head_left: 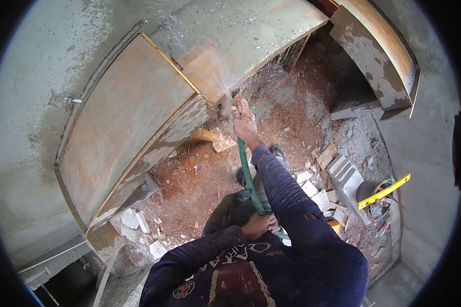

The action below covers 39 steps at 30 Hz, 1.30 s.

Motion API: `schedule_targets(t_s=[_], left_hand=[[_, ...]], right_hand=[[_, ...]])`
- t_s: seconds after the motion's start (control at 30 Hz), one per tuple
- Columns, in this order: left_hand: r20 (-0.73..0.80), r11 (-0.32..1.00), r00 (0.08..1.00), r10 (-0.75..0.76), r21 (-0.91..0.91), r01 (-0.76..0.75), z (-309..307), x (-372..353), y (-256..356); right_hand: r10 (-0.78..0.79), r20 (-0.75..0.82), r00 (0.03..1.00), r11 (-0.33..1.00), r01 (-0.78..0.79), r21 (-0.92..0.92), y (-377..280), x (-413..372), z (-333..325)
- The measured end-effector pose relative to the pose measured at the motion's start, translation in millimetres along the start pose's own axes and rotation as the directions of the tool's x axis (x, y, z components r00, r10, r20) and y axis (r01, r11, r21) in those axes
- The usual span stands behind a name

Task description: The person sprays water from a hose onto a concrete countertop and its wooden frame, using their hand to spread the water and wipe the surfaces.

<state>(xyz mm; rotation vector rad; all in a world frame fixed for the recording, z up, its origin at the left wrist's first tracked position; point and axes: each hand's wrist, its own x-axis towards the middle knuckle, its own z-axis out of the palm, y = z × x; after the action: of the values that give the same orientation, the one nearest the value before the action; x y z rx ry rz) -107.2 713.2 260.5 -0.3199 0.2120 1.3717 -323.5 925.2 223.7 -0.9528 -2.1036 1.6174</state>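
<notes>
A green hose (245, 166) runs up in front of my body. Its upper end is in my right hand (245, 122), with the fingers wrapped round it near the slab edge. Water sprays from that end onto the wet upper slab (230, 38) and drips off its edge. Lower on the hose, close to my waist, my left hand (260, 225) is closed round it. To the left lies a wide curved slab (133, 117) with a metal strip (171, 62) along its edge.
Reddish dirt floor (194, 179) lies below, with broken tile pieces (315, 194) at the right. A yellow level (384, 191) rests across a dark bucket (368, 192) beside stacked tiles (346, 176). A curved panel (369, 61) stands at upper right.
</notes>
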Motion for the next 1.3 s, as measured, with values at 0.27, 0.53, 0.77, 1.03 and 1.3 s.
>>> schedule_targets(t_s=[0.27, 0.53, 0.77, 1.03, 1.3], left_hand=[[-0.354, 0.981, 0.935, -0.021, 0.173, 0.087, 31.9, -14.6, 10.3], [-0.136, 0.897, 0.990, -0.039, 0.432, 0.094, -23.7, -18.1, 8.7], [-0.007, 0.887, 0.985, -0.174, 0.434, 0.160, -9.1, -22.3, 40.8], [-0.002, 0.930, 0.959, -0.283, 0.244, 0.275, 31.6, -39.2, 68.1], [-0.472, 0.691, 0.850, -0.235, 0.534, 0.488, 67.6, -27.8, 77.6]], right_hand=[[-0.048, -0.104, 0.993, 0.999, 0.047, -0.007, -32.0, -7.1, -4.0], [0.386, 0.359, 0.850, 0.817, -0.496, 0.295, -60.2, 3.6, -2.1], [-0.014, 0.244, 0.970, 0.987, -0.026, 0.160, -65.0, 12.6, -8.0], [0.071, 0.403, 0.912, 0.913, -0.222, 0.342, -61.3, 35.7, -1.7], [0.273, 0.480, 0.834, 0.815, -0.466, 0.346, -79.9, 31.5, -4.8]])
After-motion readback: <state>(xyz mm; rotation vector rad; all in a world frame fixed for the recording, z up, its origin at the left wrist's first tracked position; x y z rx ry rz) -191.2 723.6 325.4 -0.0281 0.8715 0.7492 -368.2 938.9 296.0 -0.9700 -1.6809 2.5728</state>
